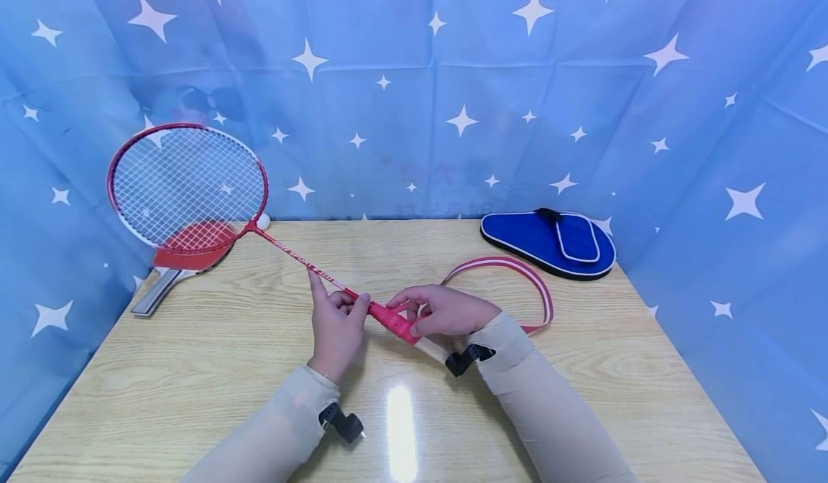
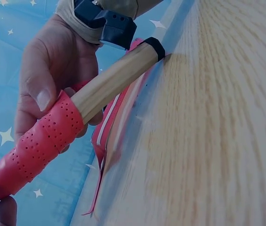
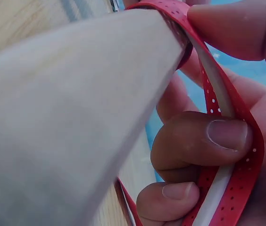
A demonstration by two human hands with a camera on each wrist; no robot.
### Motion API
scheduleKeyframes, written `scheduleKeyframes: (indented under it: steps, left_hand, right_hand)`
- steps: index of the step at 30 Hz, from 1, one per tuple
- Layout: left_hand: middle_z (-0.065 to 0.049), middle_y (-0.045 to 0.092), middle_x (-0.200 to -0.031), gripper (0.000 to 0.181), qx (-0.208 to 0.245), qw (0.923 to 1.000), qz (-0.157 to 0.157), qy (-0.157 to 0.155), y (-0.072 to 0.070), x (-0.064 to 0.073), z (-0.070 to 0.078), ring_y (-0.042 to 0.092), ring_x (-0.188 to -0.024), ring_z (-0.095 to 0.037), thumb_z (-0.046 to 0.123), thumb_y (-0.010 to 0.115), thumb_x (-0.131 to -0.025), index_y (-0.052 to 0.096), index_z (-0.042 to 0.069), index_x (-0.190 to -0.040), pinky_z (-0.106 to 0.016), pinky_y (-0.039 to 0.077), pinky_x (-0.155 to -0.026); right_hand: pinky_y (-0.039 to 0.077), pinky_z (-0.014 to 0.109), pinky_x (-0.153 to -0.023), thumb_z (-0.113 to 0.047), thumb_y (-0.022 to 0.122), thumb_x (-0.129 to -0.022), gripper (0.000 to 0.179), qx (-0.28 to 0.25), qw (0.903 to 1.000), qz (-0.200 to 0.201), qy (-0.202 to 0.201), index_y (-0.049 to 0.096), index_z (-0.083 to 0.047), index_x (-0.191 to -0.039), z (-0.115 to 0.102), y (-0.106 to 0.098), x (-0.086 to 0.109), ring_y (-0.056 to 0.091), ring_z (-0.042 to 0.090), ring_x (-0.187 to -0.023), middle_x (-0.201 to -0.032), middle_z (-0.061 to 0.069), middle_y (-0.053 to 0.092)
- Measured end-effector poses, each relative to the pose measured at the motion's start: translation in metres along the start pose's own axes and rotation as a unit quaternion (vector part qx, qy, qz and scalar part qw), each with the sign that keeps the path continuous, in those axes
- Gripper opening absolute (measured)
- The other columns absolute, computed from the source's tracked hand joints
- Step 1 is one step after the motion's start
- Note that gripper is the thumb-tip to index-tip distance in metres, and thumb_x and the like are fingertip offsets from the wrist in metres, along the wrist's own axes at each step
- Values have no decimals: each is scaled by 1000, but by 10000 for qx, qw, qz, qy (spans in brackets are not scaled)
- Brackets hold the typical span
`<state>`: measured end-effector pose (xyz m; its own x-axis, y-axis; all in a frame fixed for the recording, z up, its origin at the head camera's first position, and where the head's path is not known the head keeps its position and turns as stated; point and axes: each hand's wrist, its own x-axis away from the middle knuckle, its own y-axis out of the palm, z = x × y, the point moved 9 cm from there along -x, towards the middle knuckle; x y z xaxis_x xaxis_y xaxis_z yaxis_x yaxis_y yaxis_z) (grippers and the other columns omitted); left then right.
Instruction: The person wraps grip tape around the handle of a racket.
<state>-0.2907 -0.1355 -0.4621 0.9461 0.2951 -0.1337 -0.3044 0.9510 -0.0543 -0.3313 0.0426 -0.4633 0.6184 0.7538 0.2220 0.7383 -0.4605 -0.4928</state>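
A badminton racket (image 1: 300, 259) slants over the table, its strung head at the upper left. My left hand (image 1: 338, 328) grips it around the shaft just above the handle, index finger stretched along the shaft. Pink perforated grip tape (image 2: 43, 141) wraps the upper handle, while the lower wooden handle (image 2: 119, 75) is bare down to its black end. My right hand (image 1: 453, 310) pinches the tape at the last wrap. In the right wrist view the loose tape (image 3: 253, 141), with a white stripe on its inner side, runs under curled fingers. Its tail loops on the table behind my right hand.
Beneath the racket head, at the back left, lies a red table tennis paddle (image 1: 194, 259) with a white ball (image 1: 263, 221) beside it. A blue paddle case (image 1: 517, 235) rests at the back right. Behind the wooden table (image 1: 194, 397) hangs a blue starred curtain (image 1: 388, 145).
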Motion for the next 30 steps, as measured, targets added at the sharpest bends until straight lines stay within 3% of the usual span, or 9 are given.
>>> scheduleKeyframes:
  steps: [4, 8, 18, 22, 26, 30]
  left_hand:
    - [-12, 68, -85, 115, 56, 10000, 19, 27, 0, 0, 1, 70, -82, -43, 8, 71, -98, -19, 18, -168, -22, 55, -64]
    - [-12, 68, -87, 115, 85, 9999, 29, -76, -1, 0, -2, 70, -82, -38, 8, 71, -99, -20, 22, -168, -21, 57, -67]
    - [-14, 66, -88, 114, 209, 9997, 22, -113, -1, 0, -1, 66, -87, -51, 7, 70, -99, -20, 21, -168, -21, 57, -69]
    - [-14, 66, -89, 114, 257, 9996, 6, -127, -1, 0, -1, 65, -87, -50, 6, 69, -99, -20, 23, -168, -22, 57, -70]
    - [-15, 67, -90, 113, 283, 9995, 11, -142, -1, -1, -2, 67, -83, -40, 5, 68, -100, -21, 24, -167, -22, 57, -70]
    - [-17, 67, -91, 113, 297, 9995, -5, -139, -2, 0, 0, 68, -80, -30, 6, 68, -100, -21, 25, -167, -21, 56, -70]
  right_hand:
    - [47, 30, -70, -7, 79, -88, 54, -51, 10000, -1, -49, 66, -21, -138, -3, 0, 1, 55, 20, -79, -91, 6, 62]
    - [45, 28, -69, -6, 77, -90, 52, -94, 9999, 8, -93, 66, -21, -138, -6, 0, 3, 53, 18, -76, -87, 5, 63]
    - [49, 30, -71, -7, 76, -93, 50, -52, 9999, 21, -142, 63, -25, -138, -9, 0, 4, 56, 19, -78, -89, 6, 65]
    - [50, 34, -80, -10, 78, -92, 50, 39, 10000, 77, -29, 65, -28, -136, -7, -2, 4, 58, 21, -91, -99, 5, 65]
    - [52, 40, -95, -11, 78, -93, 55, 14, 9999, 4, 101, 64, -30, -142, -4, -1, 5, 61, 20, -113, -120, -2, 68]
    - [53, 40, -100, -9, 76, -94, 61, -134, 9996, -146, 192, 60, -31, -149, -1, 3, 4, 65, 19, -116, -124, -3, 71]
